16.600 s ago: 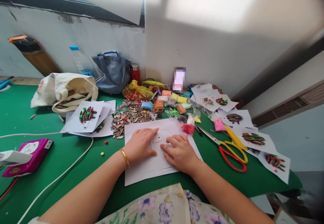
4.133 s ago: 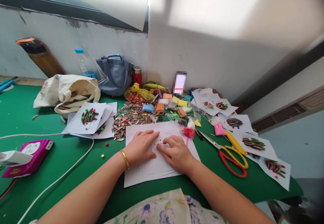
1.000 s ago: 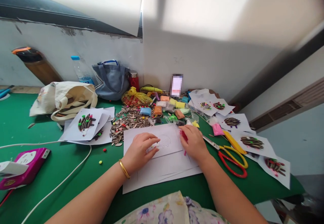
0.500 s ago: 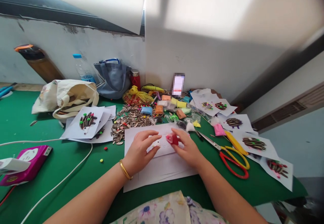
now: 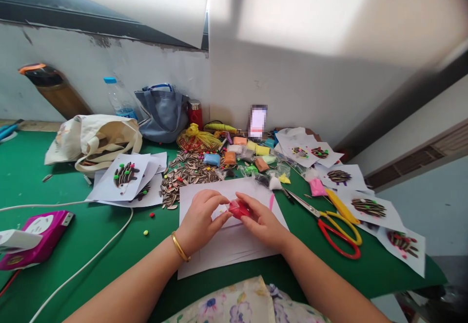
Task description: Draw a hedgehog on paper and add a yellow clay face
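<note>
Between my hands is a small packet of red modelling clay (image 5: 239, 209) in a clear wrapper. My right hand (image 5: 263, 219) is closed around its right side. The thumb and forefinger of my left hand (image 5: 205, 218) pinch the wrapper's left end. Under both hands lie white paper sheets (image 5: 234, 245); a pink strip (image 5: 271, 201) shows near the top sheet's right edge. Some marks on the sheet are partly hidden by my fingers. A gold bangle (image 5: 180, 247) circles my left wrist.
Sunflower seeds (image 5: 193, 173) are heaped behind the paper, beside several clay packets (image 5: 230, 158). Scissors (image 5: 338, 230) lie to the right, near seed-decorated cards (image 5: 369, 208). At left are more cards (image 5: 126, 177), a white cable (image 5: 98, 259), a purple power strip (image 5: 44, 230) and a cloth bag (image 5: 106, 135).
My right hand has moved left with the red clay packet, bringing it to my left hand. My left fingers have closed on the wrapper's end. The pink strip is now uncovered.
</note>
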